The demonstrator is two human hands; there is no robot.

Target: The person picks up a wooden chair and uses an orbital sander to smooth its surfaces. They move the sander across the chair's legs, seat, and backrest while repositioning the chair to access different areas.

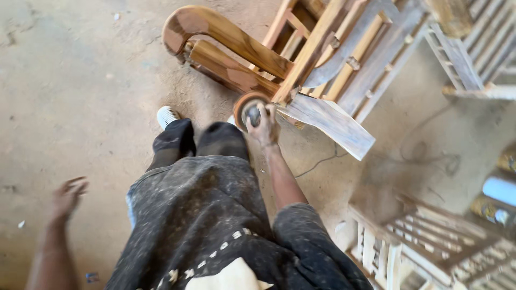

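Looking down from the head cam here, no boxes, labels or signs that I can make out, just a small blue scrap on the dusty tan concrete floor, down beside my left forearm, and a white fleck further left of that hand

My right hand is closed around the grey body of a handheld disc sander with a round orange-brown pad. The pad sits right at the lower end of the tipped-over brown wooden armchair, touching or nearly touching the slat corner there, it's too blurred to say which. A thin dark cord trails on the floor just right of that wrist. A pale grey weathered plank sticks out of the chair frame just right of the hand

My left hand is out to the side, well apart from the sander, fingers loosely spread, holding nothing and touching nothing. It's motion blurred

The black trousers dusted with sawdust fill the middle, with a white shoe toe poking out left of the right hand

For room: plenty of bare floor around and beyond the left hand. The right side is tight, with a whitish slatted wooden frame below right of the right arm and another grey slatted wooden frame up past the chair
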